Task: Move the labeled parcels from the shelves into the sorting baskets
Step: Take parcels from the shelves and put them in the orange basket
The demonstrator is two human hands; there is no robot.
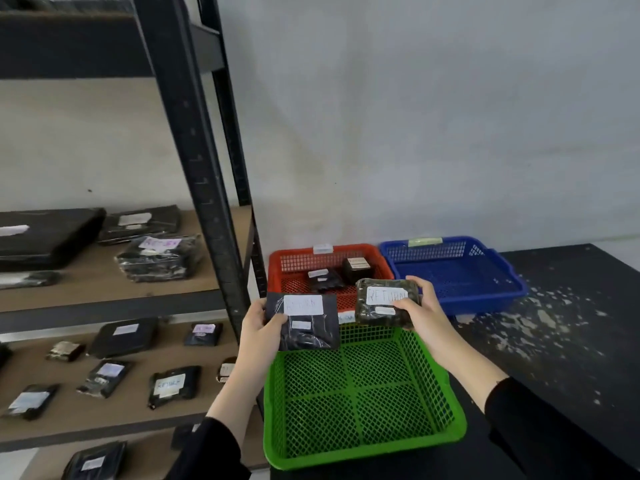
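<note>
2 parcels held – left hand (258,332) grips flat parcel (308,322), right hand (420,313) grips wrapped parcel (386,301); 3 baskets.

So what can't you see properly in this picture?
Head view only:
- Label on the green basket: mostly hidden behind the two held parcels.
- Labels on the red basket and blue basket: too small to read.
- Small stickers on the flat parcel and bulky parcel: blurred.
- Top shelf: cut off by the frame edge.
</note>
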